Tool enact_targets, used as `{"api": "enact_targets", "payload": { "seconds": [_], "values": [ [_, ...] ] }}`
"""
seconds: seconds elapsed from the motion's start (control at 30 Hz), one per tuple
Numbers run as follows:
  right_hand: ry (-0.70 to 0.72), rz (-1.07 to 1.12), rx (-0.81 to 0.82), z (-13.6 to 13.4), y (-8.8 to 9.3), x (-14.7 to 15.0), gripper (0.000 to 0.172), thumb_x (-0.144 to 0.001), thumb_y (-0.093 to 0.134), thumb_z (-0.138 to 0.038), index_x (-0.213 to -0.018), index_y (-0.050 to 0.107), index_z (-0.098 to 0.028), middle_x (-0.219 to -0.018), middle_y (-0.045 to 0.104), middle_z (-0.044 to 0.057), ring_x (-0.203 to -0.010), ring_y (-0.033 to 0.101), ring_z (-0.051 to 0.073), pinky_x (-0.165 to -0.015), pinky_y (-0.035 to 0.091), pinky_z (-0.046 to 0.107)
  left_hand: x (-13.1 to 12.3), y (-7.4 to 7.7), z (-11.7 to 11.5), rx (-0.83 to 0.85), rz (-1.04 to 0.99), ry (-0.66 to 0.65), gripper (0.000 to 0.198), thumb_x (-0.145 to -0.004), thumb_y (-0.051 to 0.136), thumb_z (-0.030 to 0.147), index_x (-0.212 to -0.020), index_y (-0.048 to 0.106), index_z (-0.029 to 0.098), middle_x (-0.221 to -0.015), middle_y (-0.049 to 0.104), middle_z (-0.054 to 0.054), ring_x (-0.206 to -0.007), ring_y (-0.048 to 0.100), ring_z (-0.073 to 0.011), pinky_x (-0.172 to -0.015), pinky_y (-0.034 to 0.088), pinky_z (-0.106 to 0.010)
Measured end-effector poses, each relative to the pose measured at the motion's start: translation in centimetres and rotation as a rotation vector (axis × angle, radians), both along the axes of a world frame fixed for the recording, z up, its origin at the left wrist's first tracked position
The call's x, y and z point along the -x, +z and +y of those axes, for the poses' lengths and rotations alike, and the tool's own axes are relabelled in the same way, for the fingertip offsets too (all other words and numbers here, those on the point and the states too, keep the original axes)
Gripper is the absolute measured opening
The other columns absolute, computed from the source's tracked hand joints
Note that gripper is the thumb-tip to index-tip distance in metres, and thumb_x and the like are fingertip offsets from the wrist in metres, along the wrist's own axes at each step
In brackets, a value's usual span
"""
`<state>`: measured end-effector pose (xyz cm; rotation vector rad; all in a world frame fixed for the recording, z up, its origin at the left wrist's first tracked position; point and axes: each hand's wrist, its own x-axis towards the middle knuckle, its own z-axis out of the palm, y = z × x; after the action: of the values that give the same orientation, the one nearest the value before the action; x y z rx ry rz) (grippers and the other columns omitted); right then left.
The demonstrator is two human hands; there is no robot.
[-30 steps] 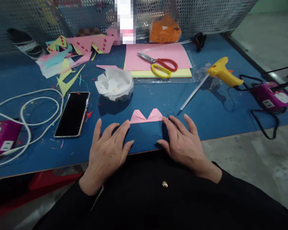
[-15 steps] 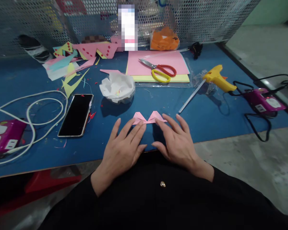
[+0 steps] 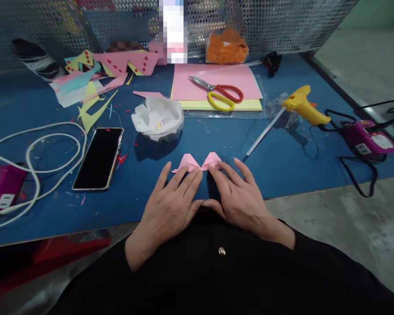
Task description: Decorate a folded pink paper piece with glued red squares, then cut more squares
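A small folded pink paper piece (image 3: 197, 162) with two pointed flaps lies on the blue table (image 3: 282, 162) near its front edge. My left hand (image 3: 170, 205) rests flat just below it, fingers stretched out, fingertips touching its lower left edge. My right hand (image 3: 238, 197) lies flat beside it, fingers spread, fingertips at the paper's right flap. The thumbs of both hands meet at the table's edge. Neither hand holds anything.
A black phone (image 3: 98, 157) and white cable (image 3: 36, 157) lie left. A white crumpled paper cup (image 3: 158, 118) sits behind the pink piece. Scissors (image 3: 219, 89) rest on pink and yellow sheets (image 3: 216, 78). A yellow glue gun (image 3: 304, 105) and purple power strip (image 3: 369, 138) are right. Paper scraps (image 3: 95, 74) are far left.
Both hands have slid inward toward each other along the table's front edge, until the thumbs meet; the fingertips now press on the pink paper, which has hardly moved.
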<state>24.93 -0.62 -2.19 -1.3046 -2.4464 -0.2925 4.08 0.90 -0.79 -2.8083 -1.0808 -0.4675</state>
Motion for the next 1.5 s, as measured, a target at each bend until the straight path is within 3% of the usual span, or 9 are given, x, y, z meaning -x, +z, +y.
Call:
{"api": "enact_targets", "payload": {
  "seconds": [0.2,0.43,0.53,0.63,0.8,1.0,1.13,1.33,1.5],
  "values": [
    [-0.088,-0.034,-0.004,-0.6,-0.3,-1.9,0.07,-0.106,0.031,-0.054,-0.135,0.053,0.005,-0.129,0.07,0.021,-0.125,0.06,0.035,-0.116,0.029,0.055,1.1,0.2,-0.5,-0.009,0.004,0.109,0.047,-0.101,0.051,0.032,-0.141,0.055,0.008,-0.138,0.067,-0.011,-0.127,0.058,-0.0353,-0.121,0.02,-0.063],
    [-0.128,-0.005,0.012,-1.1,-0.5,-2.7,0.069,-0.106,0.03,-0.055,-0.136,0.052,0.003,-0.129,0.07,0.019,-0.126,0.059,0.035,-0.117,0.029,0.056,3.1,0.0,-1.0,0.0,0.002,0.22,0.05,-0.099,0.051,0.027,-0.149,0.048,0.019,-0.141,0.065,-0.009,-0.128,0.058,-0.0361,-0.117,0.025,-0.067],
    [-0.141,0.054,-0.026,-1.2,-0.4,-3.2,0.057,-0.106,0.037,-0.048,-0.131,0.056,0.0,-0.123,0.074,0.017,-0.123,0.062,0.033,-0.116,0.031,0.055,3.8,-0.1,-1.0,-0.043,-0.018,0.264,0.046,-0.099,0.053,0.026,-0.144,0.053,0.017,-0.133,0.07,-0.012,-0.123,0.062,-0.0357,-0.115,0.028,-0.066],
    [-0.153,0.118,-0.115,-1.0,0.1,-3.7,0.032,-0.104,0.05,-0.032,-0.122,0.062,-0.009,-0.112,0.078,0.011,-0.117,0.066,0.029,-0.115,0.035,0.05,4.1,0.3,-0.6,-0.102,-0.05,0.302,0.038,-0.097,0.057,0.024,-0.133,0.061,0.011,-0.126,0.073,-0.016,-0.116,0.066,-0.0352,-0.112,0.035,-0.061],
    [-0.078,-0.041,-0.155,1.0,1.8,-3.7,0.016,-0.1,0.055,-0.019,-0.108,0.069,-0.018,-0.1,0.077,0.006,-0.105,0.068,0.025,-0.113,0.038,0.052,2.3,1.4,0.9,-0.09,-0.084,0.159,0.025,-0.096,0.059,0.021,-0.118,0.068,0.012,-0.115,0.076,-0.012,-0.107,0.068,-0.0305,-0.102,0.046,-0.05],
    [0.055,-0.257,-0.183,4.0,2.9,-2.5,0.032,-0.098,0.049,-0.01,-0.078,0.07,-0.024,-0.072,0.066,0.002,-0.09,0.063,0.023,-0.119,0.034,0.052,-1.3,2.0,3.0,-0.108,-0.052,0.023,0.016,-0.097,0.057,0.02,-0.099,0.072,0.014,-0.094,0.077,-0.007,-0.091,0.068,-0.0263,-0.088,0.049,-0.043],
    [0.086,-0.278,-0.205,4.5,2.4,-2.2,0.037,-0.099,0.046,-0.008,-0.072,0.068,-0.022,-0.066,0.06,0.002,-0.078,0.06,0.021,-0.119,0.033,0.051,-2.2,1.7,3.7,-0.127,-0.026,0.019,0.018,-0.097,0.056,0.02,-0.092,0.072,0.015,-0.086,0.075,-0.006,-0.084,0.067,-0.0247,-0.086,0.048,-0.042],
    [0.035,-0.191,-0.274,3.2,1.9,-1.8,0.032,-0.101,0.044,-0.008,-0.081,0.066,-0.019,-0.075,0.066,0.001,-0.089,0.064,0.019,-0.118,0.034,0.05,-2.8,1.5,3.7,-0.243,-0.034,0.03,0.014,-0.096,0.058,0.017,-0.089,0.071,0.015,-0.087,0.074,-0.006,-0.082,0.065,-0.0235,-0.077,0.045,-0.039],
    [0.051,0.086,-0.352,1.8,1.8,-1.0,0.016,-0.098,0.054,-0.012,-0.088,0.065,-0.019,-0.083,0.075,0.002,-0.095,0.07,0.019,-0.116,0.034,0.049,-2.9,1.7,3.4,-0.393,-0.05,0.021,0.022,-0.094,0.06,0.014,-0.074,0.068,0.019,-0.074,0.067,-0.003,-0.068,0.057,-0.0215,-0.062,0.039,-0.037]
  ]
}}
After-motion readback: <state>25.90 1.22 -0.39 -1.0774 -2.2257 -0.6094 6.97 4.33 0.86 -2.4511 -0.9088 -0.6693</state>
